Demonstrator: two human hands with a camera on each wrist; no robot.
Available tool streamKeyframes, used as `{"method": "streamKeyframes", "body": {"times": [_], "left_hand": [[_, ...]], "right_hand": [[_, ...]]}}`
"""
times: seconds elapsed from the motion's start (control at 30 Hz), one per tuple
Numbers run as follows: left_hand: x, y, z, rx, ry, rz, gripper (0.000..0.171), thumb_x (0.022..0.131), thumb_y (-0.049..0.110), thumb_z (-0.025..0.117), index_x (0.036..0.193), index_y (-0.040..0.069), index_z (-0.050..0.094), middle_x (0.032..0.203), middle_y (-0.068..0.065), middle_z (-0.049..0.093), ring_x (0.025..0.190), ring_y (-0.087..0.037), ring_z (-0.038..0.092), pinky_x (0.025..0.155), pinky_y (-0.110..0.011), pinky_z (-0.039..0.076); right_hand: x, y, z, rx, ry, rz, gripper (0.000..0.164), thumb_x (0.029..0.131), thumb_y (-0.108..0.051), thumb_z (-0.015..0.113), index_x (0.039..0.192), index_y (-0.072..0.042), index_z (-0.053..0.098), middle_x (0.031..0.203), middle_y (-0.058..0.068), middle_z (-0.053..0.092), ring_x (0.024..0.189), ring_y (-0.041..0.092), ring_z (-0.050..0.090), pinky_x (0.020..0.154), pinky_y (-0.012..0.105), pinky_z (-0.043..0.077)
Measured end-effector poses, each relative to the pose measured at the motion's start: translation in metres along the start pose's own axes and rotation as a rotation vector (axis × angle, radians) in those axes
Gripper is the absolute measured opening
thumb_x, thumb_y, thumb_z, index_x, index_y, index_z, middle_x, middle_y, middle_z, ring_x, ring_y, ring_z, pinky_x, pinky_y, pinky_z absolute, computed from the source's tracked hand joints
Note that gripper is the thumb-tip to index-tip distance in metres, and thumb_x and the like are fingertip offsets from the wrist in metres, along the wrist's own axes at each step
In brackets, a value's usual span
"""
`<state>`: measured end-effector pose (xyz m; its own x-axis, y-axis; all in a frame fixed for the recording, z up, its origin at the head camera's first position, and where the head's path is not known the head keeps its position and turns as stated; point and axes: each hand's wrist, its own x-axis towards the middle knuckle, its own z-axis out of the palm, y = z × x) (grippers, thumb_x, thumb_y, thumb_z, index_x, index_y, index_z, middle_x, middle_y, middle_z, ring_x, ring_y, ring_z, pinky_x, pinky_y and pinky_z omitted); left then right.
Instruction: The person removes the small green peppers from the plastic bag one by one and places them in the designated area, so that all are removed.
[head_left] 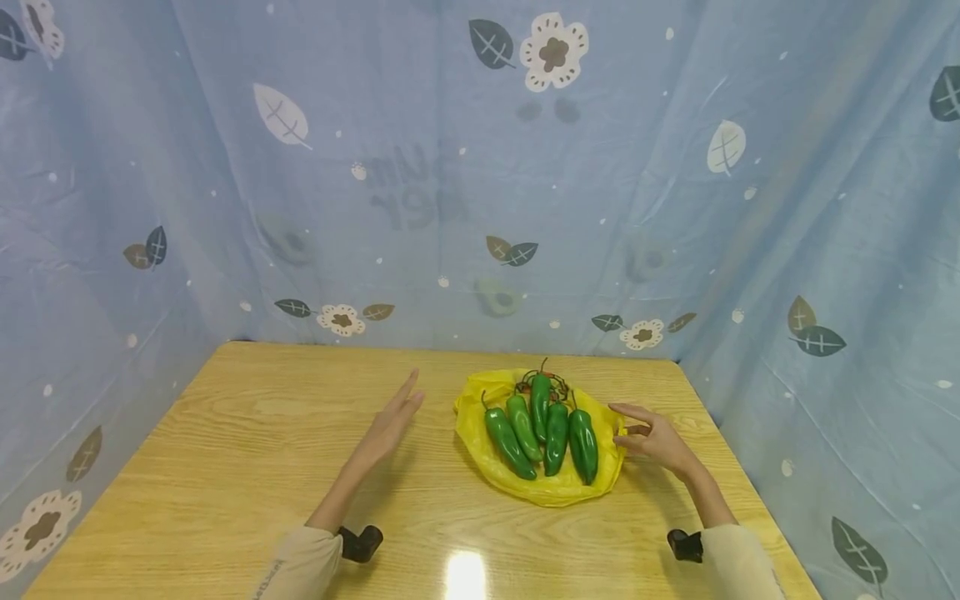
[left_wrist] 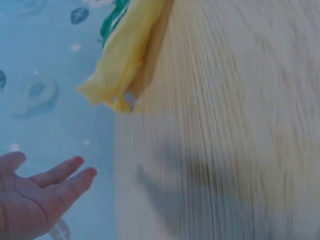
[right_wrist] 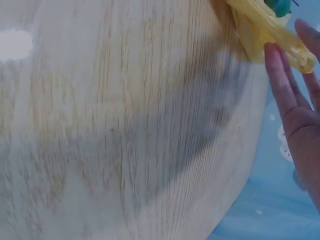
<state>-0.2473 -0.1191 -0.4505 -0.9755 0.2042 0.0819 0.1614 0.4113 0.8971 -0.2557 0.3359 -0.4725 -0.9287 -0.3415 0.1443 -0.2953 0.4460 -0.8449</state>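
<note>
Several long green peppers (head_left: 557, 437) lie in a spread yellow plastic bag (head_left: 517, 492) right of the table's middle. Behind them in the bag is a tangle of small red pieces with dark stems (head_left: 557, 387), too small to name. My left hand (head_left: 388, 427) hovers left of the bag, fingers straight and apart from it; the left wrist view has this hand (left_wrist: 37, 202) below the bag's edge (left_wrist: 122, 55). At the bag's right edge is my right hand (head_left: 656, 440), fingers loosely bent. In the right wrist view its fingers (right_wrist: 281, 82) lie around the gathered bag edge (right_wrist: 270, 30), seemingly touching it without a clear grip.
The wooden table (head_left: 247, 450) has a bright glare spot near its front. A blue patterned curtain (head_left: 420, 192) encloses the back and both sides. Black wrist straps (head_left: 362, 544) sit at the sleeves.
</note>
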Motion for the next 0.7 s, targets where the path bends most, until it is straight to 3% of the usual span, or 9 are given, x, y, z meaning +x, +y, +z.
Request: {"method": "streamKeyframes", "body": {"times": [0.1,0.23,0.5,0.7], "left_hand": [[0.0,0.005,0.01,-0.026,0.028,0.003,0.057,0.104,0.039,0.032,0.154,0.016,0.018,0.147,-0.023,0.037,0.127,-0.047,0.042,0.103,-0.068,0.026],[-0.001,0.013,0.026,-0.041,0.031,0.001,0.056,0.103,0.04,0.038,0.152,0.014,0.029,0.128,-0.024,0.057,0.112,-0.04,0.057,0.095,-0.062,0.041],[0.005,0.019,0.059,-0.098,-0.033,0.05,0.049,0.102,0.029,0.046,0.14,-0.001,0.044,0.12,-0.027,0.06,0.107,-0.04,0.06,0.09,-0.053,0.049],[0.01,0.022,0.081,-0.117,0.031,0.054,0.041,0.099,0.017,0.052,0.127,-0.012,0.053,0.119,-0.027,0.061,0.11,-0.039,0.06,0.09,-0.045,0.052]], "right_hand": [[0.003,0.001,0.002,-0.056,0.0,-0.061,0.056,0.084,-0.001,0.071,0.133,0.012,0.048,0.14,0.034,0.038,0.123,0.052,0.04,0.092,0.045,0.049],[0.008,0.0,0.006,-0.092,-0.057,-0.061,0.054,0.084,-0.004,0.072,0.131,0.011,0.051,0.142,0.034,0.037,0.127,0.052,0.035,0.094,0.057,0.044],[0.015,0.003,0.011,-0.137,-0.08,-0.032,0.054,0.078,-0.001,0.076,0.127,0.011,0.055,0.135,0.034,0.044,0.124,0.051,0.041,0.094,0.056,0.045],[0.015,0.007,0.013,-0.113,-0.067,-0.008,0.053,0.079,0.001,0.075,0.126,0.011,0.055,0.132,0.032,0.049,0.122,0.049,0.044,0.097,0.052,0.043]]}}
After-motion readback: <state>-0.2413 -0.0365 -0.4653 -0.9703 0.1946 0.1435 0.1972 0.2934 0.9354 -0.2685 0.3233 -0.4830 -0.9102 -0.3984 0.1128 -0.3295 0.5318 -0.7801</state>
